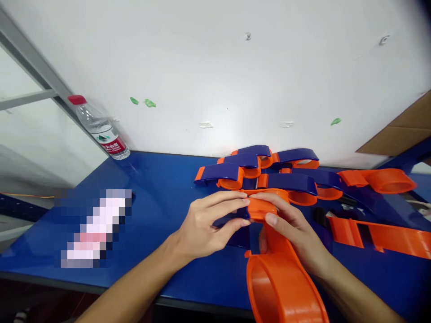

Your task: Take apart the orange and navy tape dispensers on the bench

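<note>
- While the right hand (pixel 296 233) gripped the orange tape-dispenser frame (pixel 283 278) at its neck, steadying it at the blue table's (pixel 161 197) near edge, its ring end overhung toward the person.
- Left hand (pixel 208 224) pinched a dark blue part (pixel 235 222) against the frame's head, fingers closed.
- Assembled dispensers (pixel 269 172) lay stacked just behind; 1 water bottle (pixel 101 130) stood well apart.

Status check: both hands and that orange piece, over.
Left hand and right hand both gripping orange dispenser body at its narrow end. Blue part pinched under left fingers. Pile of dispensers just behind.
</note>
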`<state>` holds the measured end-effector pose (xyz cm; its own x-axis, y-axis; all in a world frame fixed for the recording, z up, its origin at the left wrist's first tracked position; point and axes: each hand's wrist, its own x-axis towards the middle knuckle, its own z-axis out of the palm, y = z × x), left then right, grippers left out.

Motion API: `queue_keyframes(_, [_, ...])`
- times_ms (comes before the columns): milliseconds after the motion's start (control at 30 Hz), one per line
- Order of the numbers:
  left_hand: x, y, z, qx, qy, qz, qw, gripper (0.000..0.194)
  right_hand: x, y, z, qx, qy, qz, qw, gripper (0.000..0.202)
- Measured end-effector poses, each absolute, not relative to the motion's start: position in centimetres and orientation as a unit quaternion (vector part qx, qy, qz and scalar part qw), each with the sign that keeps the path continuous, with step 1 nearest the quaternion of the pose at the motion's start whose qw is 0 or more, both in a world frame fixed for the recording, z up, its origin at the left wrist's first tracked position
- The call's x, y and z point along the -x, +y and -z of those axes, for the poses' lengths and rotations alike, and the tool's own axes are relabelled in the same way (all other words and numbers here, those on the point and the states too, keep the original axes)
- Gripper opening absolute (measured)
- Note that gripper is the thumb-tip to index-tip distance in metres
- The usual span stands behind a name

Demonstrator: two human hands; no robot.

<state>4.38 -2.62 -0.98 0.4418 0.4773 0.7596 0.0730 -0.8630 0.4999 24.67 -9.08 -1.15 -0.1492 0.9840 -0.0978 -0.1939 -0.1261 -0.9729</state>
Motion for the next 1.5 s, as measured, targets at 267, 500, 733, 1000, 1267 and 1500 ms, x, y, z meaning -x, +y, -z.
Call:
queue_keyframes(267, [-4.0,-2.3,0.7,-0.838,0.149,-0.484,0.202,0.028,-24.6,-8.8,1.5,0.437,-0.446,-0.615,0.482,0.034])
queue_keyframes(500, [-3.7,-2.0,0.7,-0.843,0.135,-0.474,0.215,0.029,-25.0,-8.7,1.5,0.425,-0.458,-0.625,0.468,0.032])
queue_keyframes(733, [-4.3,-2.5,1.2,-0.822,0.174,-0.503,0.201,0.027,-24.6,-8.8,1.6,0.439,-0.446,-0.607,0.49,0.036])
queue_keyframes(1000, [-3.7,-1.9,0.9,-0.84,0.137,-0.474,0.225,0.032,-25.2,-8.3,1.5,0.418,-0.45,-0.634,0.47,0.033])
queue_keyframes(1267, [-3.8,-2.0,1.0,-0.827,0.154,-0.467,0.272,0.034,-25.1,-8.7,1.2,0.441,-0.449,-0.63,0.456,0.04])
queue_keyframes(1500, [-3.4,-1.5,1.2,-0.727,0.197,-0.452,0.478,0.028,-25.9,-8.5,0.8,0.454,-0.439,-0.629,0.454,0.044])
